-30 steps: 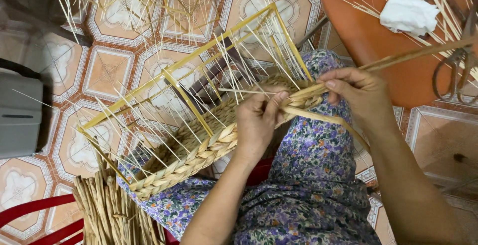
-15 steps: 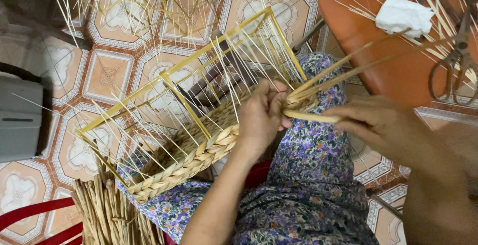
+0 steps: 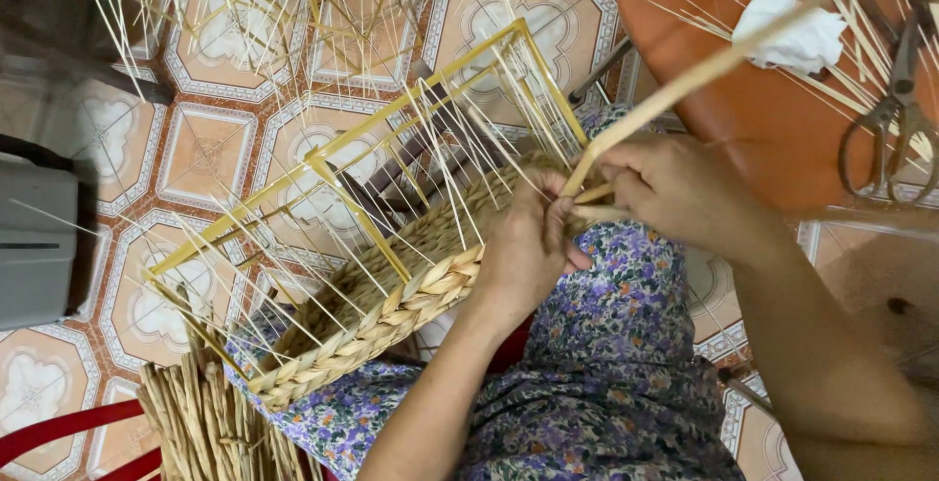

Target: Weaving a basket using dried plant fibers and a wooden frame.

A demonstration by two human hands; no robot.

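Note:
A half-woven basket [image 3: 391,295] on a yellow frame [image 3: 342,144] lies across my lap, with thin pale stakes sticking up from it. My left hand [image 3: 523,251] presses on the braided rim at the basket's right end, fingers closed on the weave. Just to its right, my right hand [image 3: 675,188] pinches a long straw-coloured strand [image 3: 724,61] that runs up and right from the rim. The two hands almost touch at the weaving point.
A bundle of dried strands [image 3: 210,427] stands at lower left beside a red chair rim [image 3: 59,437]. An orange stool [image 3: 773,100] at upper right carries a white cloth [image 3: 797,36] and scissors [image 3: 895,119]. A grey box [image 3: 34,246] sits at left on patterned floor tiles.
My right hand came back in from the lower right to the rim beside my left hand, and the strand now points up and right. My left hand stayed on the rim.

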